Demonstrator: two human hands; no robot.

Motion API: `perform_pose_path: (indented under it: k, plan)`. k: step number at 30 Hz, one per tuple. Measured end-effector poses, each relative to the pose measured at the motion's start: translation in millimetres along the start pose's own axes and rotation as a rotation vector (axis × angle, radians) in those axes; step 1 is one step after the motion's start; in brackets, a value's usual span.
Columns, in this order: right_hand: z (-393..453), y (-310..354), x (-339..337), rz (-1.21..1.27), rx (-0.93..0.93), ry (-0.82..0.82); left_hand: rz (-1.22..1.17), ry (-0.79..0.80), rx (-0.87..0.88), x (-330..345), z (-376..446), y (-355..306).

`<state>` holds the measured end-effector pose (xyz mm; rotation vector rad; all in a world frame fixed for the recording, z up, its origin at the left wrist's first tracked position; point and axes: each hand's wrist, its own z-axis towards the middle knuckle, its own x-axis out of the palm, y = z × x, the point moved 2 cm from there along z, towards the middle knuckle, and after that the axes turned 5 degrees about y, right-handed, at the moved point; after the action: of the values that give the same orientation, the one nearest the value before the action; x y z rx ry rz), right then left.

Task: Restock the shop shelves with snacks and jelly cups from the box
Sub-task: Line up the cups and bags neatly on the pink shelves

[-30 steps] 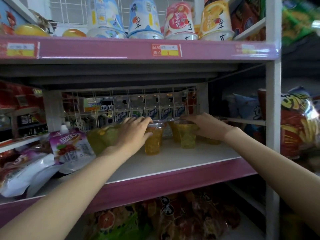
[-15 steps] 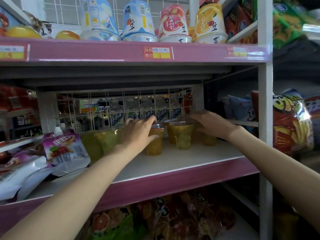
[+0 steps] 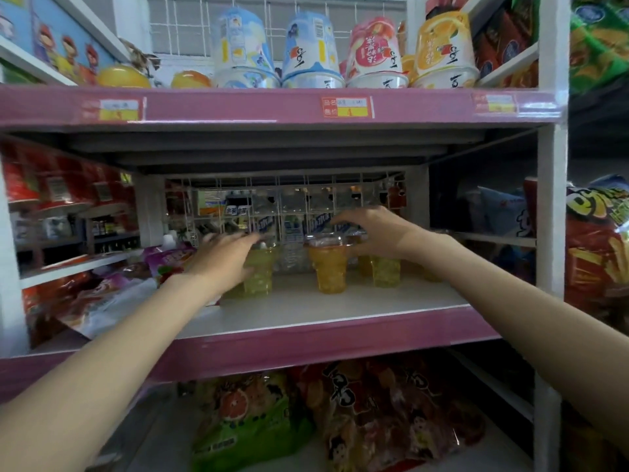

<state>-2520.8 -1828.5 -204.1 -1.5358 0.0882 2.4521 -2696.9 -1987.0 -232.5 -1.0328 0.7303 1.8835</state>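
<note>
Jelly cups mid-frame on pink shelf: L hand, fingers straight, against green cup; R hand w/ fingers curled loosely over orange cup, grip unclear; pouches at left.

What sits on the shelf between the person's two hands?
In the head view, an orange jelly cup with a clear lid stands between the left hand and right hand.
</note>
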Motion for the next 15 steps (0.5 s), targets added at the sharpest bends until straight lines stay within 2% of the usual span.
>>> perform_pose_path:
  k: [5, 10, 15]
  plan:
    - [32, 23, 19, -0.004, -0.065, 0.122, -0.123, -0.023, 0.027, 1, 0, 16]
    - [37, 11, 15, 0.119, -0.043, 0.115, -0.18, -0.117, 0.058, 1, 25, 8]
    - [39, 1, 14, 0.109, -0.034, 0.181, -0.067, -0.109, 0.145, 6, 60, -7]
